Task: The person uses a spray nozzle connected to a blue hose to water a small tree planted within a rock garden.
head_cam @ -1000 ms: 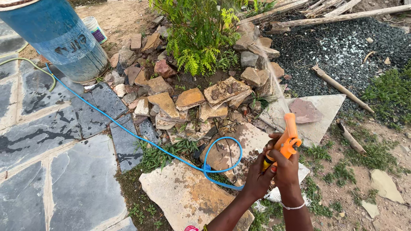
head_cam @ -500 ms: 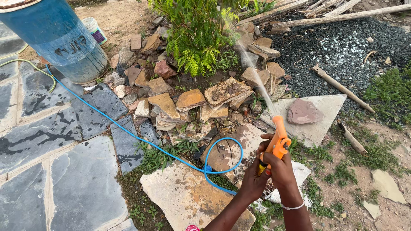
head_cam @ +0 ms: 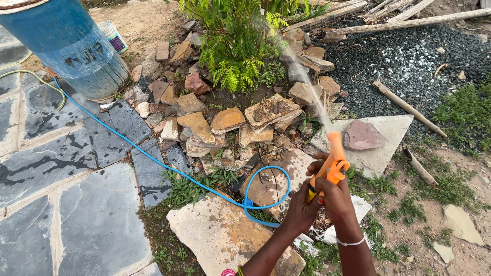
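Both my hands, left hand (head_cam: pixel 302 212) and right hand (head_cam: pixel 335 197), are wrapped tight around the orange spray nozzle (head_cam: pixel 333 163). Its blue hose (head_cam: pixel 169 166) loops over flat stones (head_cam: pixel 220 237). Beyond, a rock pile (head_cam: pixel 230 122) fronts the green bush (head_cam: pixel 235 46); blue barrel (head_cam: pixel 76 46) far left.

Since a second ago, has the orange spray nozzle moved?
Yes. The orange spray nozzle has swung left, away from the reddish stone on the pale slab, so its water jet now points toward the green bush.
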